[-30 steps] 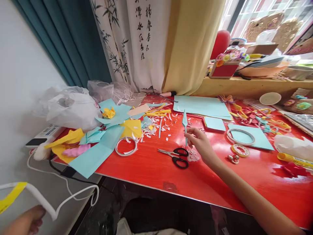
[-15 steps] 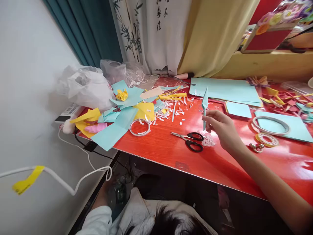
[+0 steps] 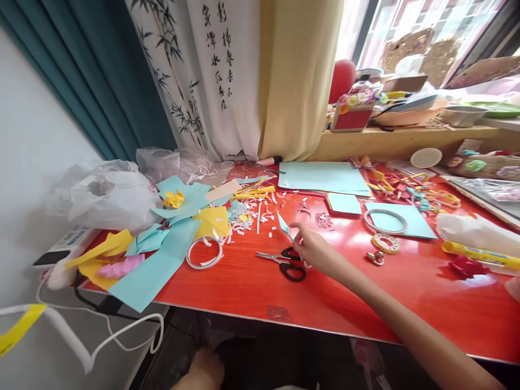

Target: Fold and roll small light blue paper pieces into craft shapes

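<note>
My right hand is closed on a narrow folded light-blue paper piece, whose pointed end slants up and left from the fingers. The hand is just above the black-handled scissors, which lie with their blades apart, pointing left. My left hand hangs low at the bottom, below the table's front edge, with its fingers hidden in the dark. A roll of white tape lies left of the scissors, beside small white paper scraps.
On the red table, blue sheets, a large tape ring, a small yellow tape roll and metal bells lie rightward. Crumpled blue and yellow paper and a white plastic bag crowd the left end.
The view has swung right and up, showing more of the windowsill. The blue paper piece has gone from upright to slanting and sits lower in my right hand. My left hand has shifted rightward in view.
</note>
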A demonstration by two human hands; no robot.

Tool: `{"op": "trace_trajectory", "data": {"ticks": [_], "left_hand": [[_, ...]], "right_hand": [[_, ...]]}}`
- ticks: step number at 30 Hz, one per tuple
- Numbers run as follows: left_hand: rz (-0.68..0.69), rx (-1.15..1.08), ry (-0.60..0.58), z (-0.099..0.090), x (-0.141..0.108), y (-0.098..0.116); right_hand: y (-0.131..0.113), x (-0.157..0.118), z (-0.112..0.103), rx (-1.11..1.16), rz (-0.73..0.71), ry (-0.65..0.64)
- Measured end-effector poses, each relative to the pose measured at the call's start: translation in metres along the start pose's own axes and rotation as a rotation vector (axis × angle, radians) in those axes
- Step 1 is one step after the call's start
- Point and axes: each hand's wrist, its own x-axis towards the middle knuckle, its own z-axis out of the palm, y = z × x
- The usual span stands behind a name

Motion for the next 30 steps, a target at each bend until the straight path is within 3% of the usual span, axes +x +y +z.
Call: {"op": "trace_trajectory", "data": {"ticks": [2,4,6,9,11,13,15,17,19,21,24,27,30], "left_hand": [[0.024,0.035,0.047,-0.014,-0.013,0.014],[0.097,-0.062,0.192,-0.035,-0.032,0.022],[0.103,-0.283,0.452,-0.058,-0.051,0.027],[0.115,-0.478,1.05,-0.086,-0.068,0.023],[-0.017,-0.392,1.473,-0.105,-0.065,0.012],[-0.311,-0.336,1.634,-0.124,-0.054,-0.006],[-0.521,-0.322,1.541,-0.144,-0.039,-0.029],[-0.698,-0.203,1.364,-0.161,-0.026,-0.051],[-0.767,-0.183,1.155,-0.173,-0.016,-0.066],[-0.775,-0.157,1.012,-0.182,-0.008,-0.071],[-0.669,-0.12,0.889,-0.194,0.003,-0.071],[-0.582,-0.122,0.865,-0.216,0.011,-0.083],[-0.53,-0.132,0.88,-0.247,0.008,-0.113]], "right_hand": [[0.001,-0.001,0.0,-0.112,-0.006,0.041],[0.004,0.0,-0.002,-0.216,0.0,0.101],[0.006,0.001,-0.004,-0.324,0.028,0.133],[0.01,0.002,-0.005,-0.505,0.076,0.142],[0.012,0.002,-0.005,-0.619,0.076,0.136],[0.013,0.001,-0.005,-0.695,0.056,0.115],[0.014,0.001,-0.005,-0.723,0.044,0.088],[0.014,0.0,-0.006,-0.73,0.042,0.076],[0.013,0.0,-0.007,-0.74,0.047,0.071],[0.012,-0.001,-0.007,-0.746,0.051,0.066],[0.01,-0.002,-0.007,-0.739,0.044,0.062],[0.01,-0.003,-0.006,-0.745,0.031,0.067],[0.01,-0.003,-0.007,-0.762,0.033,0.052]]}}
